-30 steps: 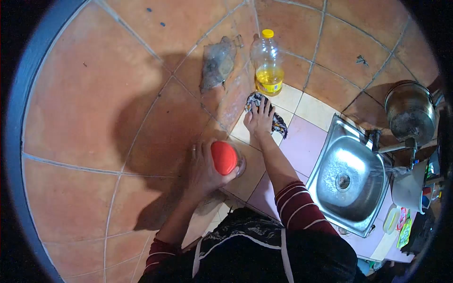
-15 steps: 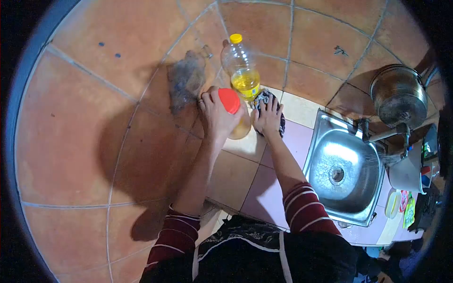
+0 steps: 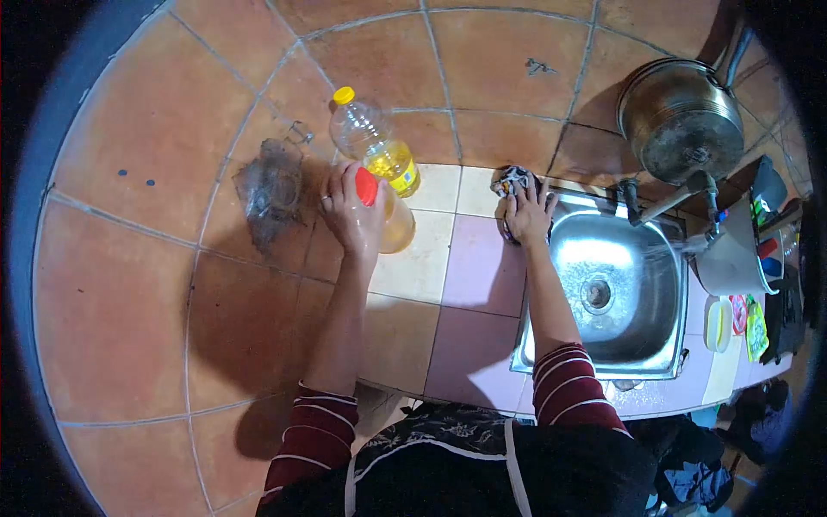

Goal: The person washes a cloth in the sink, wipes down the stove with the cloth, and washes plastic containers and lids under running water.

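My left hand [image 3: 348, 211] is wrapped round the upper part of a jar [image 3: 397, 227] with a red lid [image 3: 366, 187]. The jar holds something pale amber and stands at the counter's left end, against the wall. Just behind it is a clear plastic bottle [image 3: 394, 161] with a yellow cap, partly filled with yellow oil. My right hand [image 3: 529, 215] presses a black-and-white patterned cloth [image 3: 513, 178] onto the counter [image 3: 479, 250], fingers slightly spread over it, at the sink's back left corner. Part of the cloth is hidden under the palm.
Right of my right hand is a steel sink [image 3: 594, 340], with water running from the tap [image 3: 693, 244]. A metal pot [image 3: 680, 121] hangs on the tiled wall above. Further right are a pale bucket [image 3: 732, 267] and a small soap dish [image 3: 717, 324]. A dark stain marks the left wall.
My right hand has slid the cloth right along the counter, from beside the bottle to the sink's corner. My left hand stays on the jar. The view has shifted to the right.
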The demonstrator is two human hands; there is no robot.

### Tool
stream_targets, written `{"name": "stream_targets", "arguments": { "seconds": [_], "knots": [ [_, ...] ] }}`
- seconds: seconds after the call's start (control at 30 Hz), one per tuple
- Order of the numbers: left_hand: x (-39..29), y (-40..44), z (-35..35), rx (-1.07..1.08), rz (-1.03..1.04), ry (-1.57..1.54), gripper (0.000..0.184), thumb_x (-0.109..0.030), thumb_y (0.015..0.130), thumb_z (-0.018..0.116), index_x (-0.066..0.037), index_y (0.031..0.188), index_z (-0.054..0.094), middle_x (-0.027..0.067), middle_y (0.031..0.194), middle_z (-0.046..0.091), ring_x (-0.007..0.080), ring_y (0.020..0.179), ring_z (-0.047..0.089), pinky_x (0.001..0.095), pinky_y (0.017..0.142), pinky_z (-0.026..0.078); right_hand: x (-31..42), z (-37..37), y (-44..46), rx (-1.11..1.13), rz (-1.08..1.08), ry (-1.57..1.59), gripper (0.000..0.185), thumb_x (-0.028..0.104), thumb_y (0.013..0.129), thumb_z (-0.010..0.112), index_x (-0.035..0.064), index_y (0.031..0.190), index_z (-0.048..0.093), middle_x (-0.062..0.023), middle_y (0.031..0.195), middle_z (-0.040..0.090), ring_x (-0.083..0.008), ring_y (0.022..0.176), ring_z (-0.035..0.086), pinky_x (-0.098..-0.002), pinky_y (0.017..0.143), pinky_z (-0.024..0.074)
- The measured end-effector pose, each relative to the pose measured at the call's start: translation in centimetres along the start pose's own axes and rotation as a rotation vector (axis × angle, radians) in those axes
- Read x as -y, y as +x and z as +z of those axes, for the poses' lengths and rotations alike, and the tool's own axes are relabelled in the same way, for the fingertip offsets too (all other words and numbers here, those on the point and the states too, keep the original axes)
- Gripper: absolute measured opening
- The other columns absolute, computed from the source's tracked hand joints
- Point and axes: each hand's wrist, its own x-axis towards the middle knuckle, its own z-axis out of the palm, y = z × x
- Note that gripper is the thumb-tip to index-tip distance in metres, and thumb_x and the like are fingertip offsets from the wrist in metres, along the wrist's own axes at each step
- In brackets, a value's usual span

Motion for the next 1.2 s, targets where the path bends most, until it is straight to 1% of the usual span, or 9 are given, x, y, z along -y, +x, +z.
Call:
{"name": "stream_targets", "arguments": {
  "seconds": [0.3, 0.63, 0.7, 0.73, 0.8, 0.87, 0.97, 1.07, 1.2],
  "knots": [
    [-0.2, 0.1, -0.4, 0.004, -0.020, 0.053, 0.048, -0.025, 0.066, 0.075, -0.010, 0.106, 0.055, 0.0071, 0.114, 0.054, 0.0281, 0.107, 0.050, 0.0452, 0.090, 0.039, -7.5, 0.2, -0.6, -0.212, 0.220, -0.068, 0.040, 0.029, 0.087, 0.047, 0.0170, 0.125, 0.053, -0.0064, 0.142, 0.035, -0.0387, 0.136, 0.016, -0.0532, 0.109, 0.0139],
    [-0.6, 0.3, -1.6, 0.073, -0.063, 0.081, 0.049, -0.032, 0.071, 0.071, -0.011, 0.111, 0.054, 0.0052, 0.117, 0.052, 0.0278, 0.115, 0.043, 0.0444, 0.094, 0.035, -16.7, -0.1, -0.5, -0.397, 0.527, -0.128, 0.028, 0.019, 0.080, 0.053, 0.0088, 0.106, 0.059, -0.0170, 0.107, 0.057, -0.0404, 0.099, 0.048, -0.0483, 0.081, 0.0437],
    [-0.8, 0.4, -1.9, 0.141, -0.085, 0.109, 0.050, -0.033, 0.072, 0.070, -0.011, 0.113, 0.054, 0.0054, 0.118, 0.051, 0.0279, 0.116, 0.042, 0.0441, 0.097, 0.032, -18.4, -0.6, -2.4, -0.724, 0.609, 0.106, 0.031, 0.017, 0.080, 0.051, 0.0043, 0.107, 0.059, -0.0200, 0.105, 0.058, -0.0403, 0.097, 0.051, -0.0472, 0.082, 0.0434],
    [-0.8, 0.4, -2.0, 0.142, -0.077, 0.081, 0.050, -0.033, 0.072, 0.070, -0.011, 0.113, 0.054, 0.0054, 0.118, 0.051, 0.0279, 0.116, 0.042, 0.0441, 0.097, 0.032, -20.0, -1.2, -3.5, -0.575, 0.751, 0.306, 0.035, 0.015, 0.080, 0.048, 0.0008, 0.111, 0.057, -0.0209, 0.104, 0.059, -0.0364, 0.096, 0.055, -0.0459, 0.083, 0.0433],
    [-0.8, 0.4, -2.4, 0.151, -0.058, 0.109, 0.050, -0.033, 0.072, 0.070, -0.011, 0.114, 0.054, 0.0059, 0.121, 0.050, 0.0290, 0.115, 0.042, 0.0461, 0.098, 0.031, -22.3, -2.6, -5.8, -0.629, 1.153, 1.280, 0.038, 0.016, 0.080, 0.044, 0.0002, 0.113, 0.055, -0.0192, 0.105, 0.060, -0.0326, 0.095, 0.059, -0.0438, 0.085, 0.0439],
    [-2.7, 0.3, -3.6, 0.178, -0.056, 0.079, 0.049, -0.033, 0.073, 0.069, -0.012, 0.115, 0.054, 0.0062, 0.125, 0.048, 0.0299, 0.117, 0.041, 0.0490, 0.099, 0.029, -22.3, -5.1, -10.1, -0.558, 0.813, 2.063, 0.039, 0.024, 0.082, 0.046, 0.0030, 0.114, 0.054, -0.0117, 0.104, 0.061, -0.0267, 0.095, 0.058, -0.0413, 0.084, 0.0465],
    [-8.3, -1.2, -4.1, -0.058, 0.028, -0.158, 0.041, -0.021, 0.074, 0.069, -0.011, 0.112, 0.055, 0.0100, 0.124, 0.048, 0.0325, 0.121, 0.039, 0.0499, 0.099, 0.030, -20.9, -10.9, -13.1, -0.309, 0.674, 2.148, 0.041, 0.028, 0.088, 0.040, 0.0027, 0.118, 0.054, -0.0126, 0.110, 0.061, -0.0292, 0.097, 0.060, -0.0417, 0.087, 0.0475],
    [-16.8, -6.3, 0.2, 0.155, 0.109, -0.906, 0.031, -0.010, 0.073, 0.068, -0.008, 0.102, 0.058, 0.0143, 0.115, 0.055, 0.0341, 0.114, 0.047, 0.0438, 0.098, 0.034, -17.7, -16.8, -12.2, -0.159, 0.619, 2.182, 0.042, 0.037, 0.090, 0.045, 0.0068, 0.117, 0.055, -0.0096, 0.105, 0.064, -0.0241, 0.095, 0.062, -0.0393, 0.084, 0.0495],
    [-26.2, -12.8, 4.8, 0.730, 0.077, -1.172, 0.039, -0.018, 0.077, 0.070, -0.008, 0.111, 0.055, 0.0180, 0.118, 0.053, 0.0303, 0.114, 0.049, 0.0412, 0.097, 0.037, -18.7, -19.1, -10.1, -0.149, 0.703, 2.057, 0.045, 0.041, 0.087, 0.051, 0.0085, 0.118, 0.054, -0.0072, 0.100, 0.064, -0.0218, 0.084, 0.063, -0.0357, 0.076, 0.0516]
  ]
}}
